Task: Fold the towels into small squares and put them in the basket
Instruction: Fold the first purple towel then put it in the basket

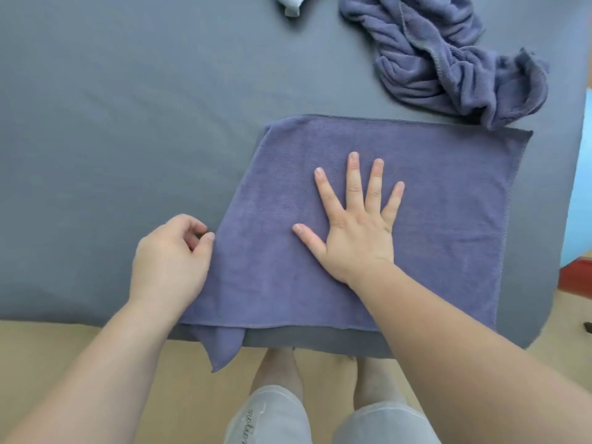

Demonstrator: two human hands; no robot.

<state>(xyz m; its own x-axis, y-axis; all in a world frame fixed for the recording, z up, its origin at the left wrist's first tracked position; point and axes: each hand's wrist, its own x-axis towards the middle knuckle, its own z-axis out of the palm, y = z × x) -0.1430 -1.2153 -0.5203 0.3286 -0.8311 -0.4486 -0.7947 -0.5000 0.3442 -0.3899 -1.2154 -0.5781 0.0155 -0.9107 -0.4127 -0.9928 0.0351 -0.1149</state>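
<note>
A purple-blue towel [426, 200] lies flat on the grey surface [112, 123], folded to a rough square, with one corner hanging over the near edge. My right hand [355, 225] presses flat on the towel's middle with the fingers spread. My left hand [169, 261] sits at the towel's left edge with curled fingers, its thumb tip touching the hem; whether it pinches the cloth is unclear. A second towel [448, 56] of the same colour lies crumpled at the far right. No basket is in view.
A white cloth [290, 3] peeks in at the top edge. The grey surface's near edge runs just beyond my legs and feet [320, 373], which stand on a tan floor. The right edge borders something light blue [581, 187].
</note>
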